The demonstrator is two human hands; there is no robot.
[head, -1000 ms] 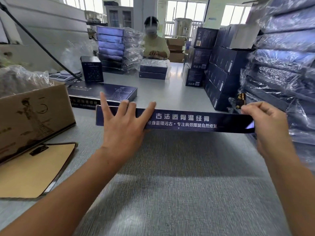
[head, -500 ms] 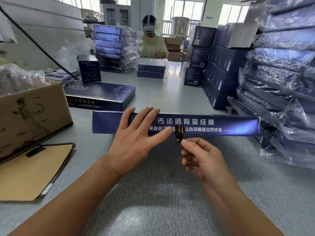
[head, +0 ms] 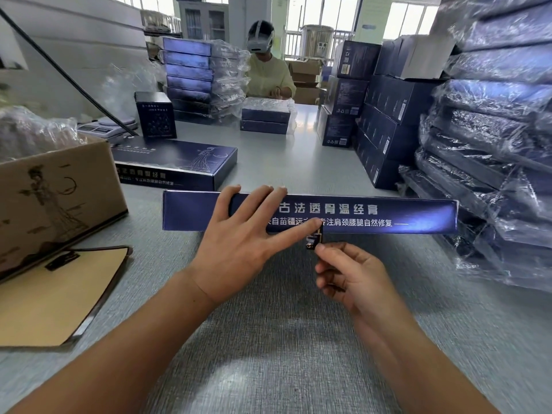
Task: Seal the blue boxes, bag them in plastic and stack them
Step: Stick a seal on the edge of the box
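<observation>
A long flat blue box (head: 373,216) with white lettering lies on the grey table in front of me, its front side facing me. My left hand (head: 239,243) lies on it with straight fingers over the top edge and the thumb pressing the front face. My right hand (head: 349,276) pinches a small dark sticker (head: 314,241) at the box's lower front edge, right under my left thumb. A second blue box (head: 179,164) lies flat behind to the left. Bagged blue boxes (head: 495,150) are stacked at the right.
A brown carton (head: 56,192) and a flat cardboard sheet (head: 53,297) lie at the left. Dark blue cartons (head: 385,121) line the right side. Across the table a person (head: 267,70) works beside another stack of bagged boxes (head: 191,76). A scale (head: 104,125) stands far left.
My right hand came from the box's right end to the middle of its front with the sticker. My left hand shifted right along the box and its thumb now presses beside the sticker.
</observation>
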